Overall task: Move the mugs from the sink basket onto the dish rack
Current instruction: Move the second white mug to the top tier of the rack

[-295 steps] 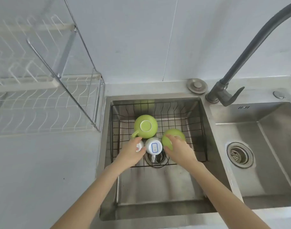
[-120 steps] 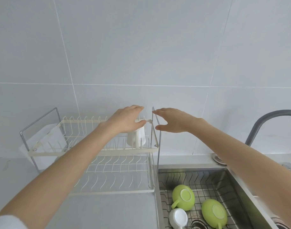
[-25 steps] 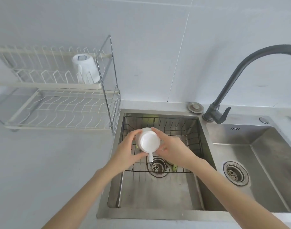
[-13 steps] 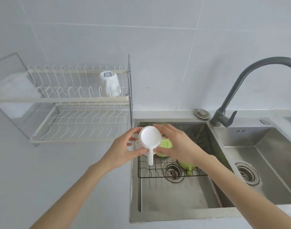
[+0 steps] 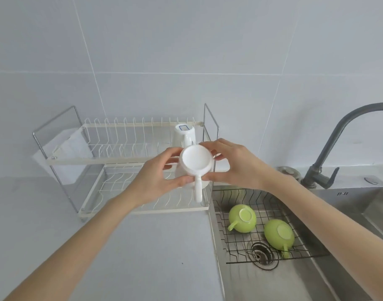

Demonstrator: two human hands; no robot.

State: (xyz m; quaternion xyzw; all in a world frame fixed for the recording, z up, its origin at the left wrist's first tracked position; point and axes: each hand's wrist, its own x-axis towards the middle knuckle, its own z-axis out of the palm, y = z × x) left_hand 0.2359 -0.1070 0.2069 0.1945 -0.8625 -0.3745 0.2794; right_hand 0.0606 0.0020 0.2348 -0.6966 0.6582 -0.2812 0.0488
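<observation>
Tiled wall behind; left hand [image 5: 158,181] and right hand [image 5: 236,166] clasp inverted white mug [image 5: 194,168], mid-carry; next, seat it on dish rack [image 5: 129,129].

Upper dish rack [image 5: 103,158] tier free left of racked mug [image 5: 184,135].

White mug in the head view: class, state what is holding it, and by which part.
Both hands hold the white mug upside down by its body: left hand and right hand on opposite sides, handle free.
</observation>
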